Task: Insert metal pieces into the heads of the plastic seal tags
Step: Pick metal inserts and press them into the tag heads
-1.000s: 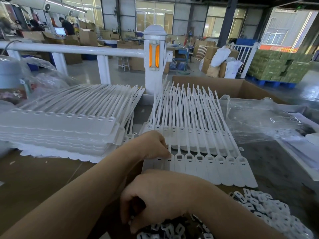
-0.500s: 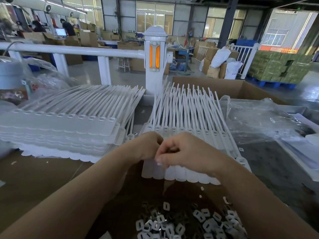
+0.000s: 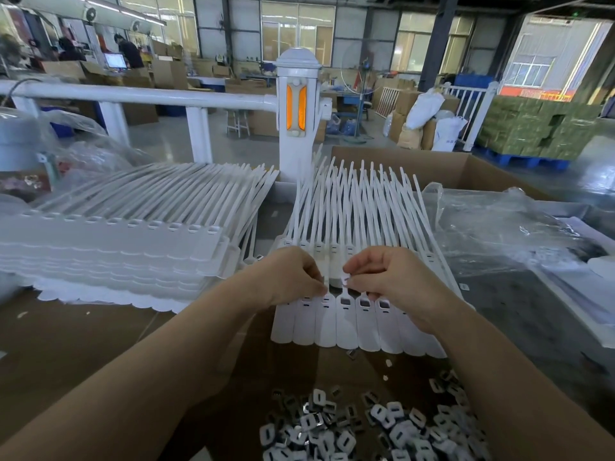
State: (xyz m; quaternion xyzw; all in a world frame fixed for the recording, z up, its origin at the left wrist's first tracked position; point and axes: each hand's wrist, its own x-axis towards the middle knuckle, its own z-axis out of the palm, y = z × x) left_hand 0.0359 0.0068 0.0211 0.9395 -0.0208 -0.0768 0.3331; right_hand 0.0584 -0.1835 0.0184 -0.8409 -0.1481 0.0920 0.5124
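Observation:
A fanned strip of white plastic seal tags [image 3: 346, 331] lies in front of me, heads in a row and tails pointing away. My left hand [image 3: 293, 277] pinches the strip at a tag's neck near the row of heads. My right hand [image 3: 389, 277] pinches a small metal piece [image 3: 346, 278] just above the open tag heads [image 3: 344, 299]. A heap of loose metal pieces [image 3: 349, 427] lies near me, below both forearms.
A thick stack of more tag strips [image 3: 109, 254] sits at the left. Crumpled clear plastic [image 3: 506, 234] lies at the right, an open cardboard box [image 3: 449, 168] behind it. A white fence post [image 3: 298, 118] stands just beyond the tags.
My right hand rose from the heap of metal pieces up to the tag heads, carrying a piece. My left hand stayed on the strip.

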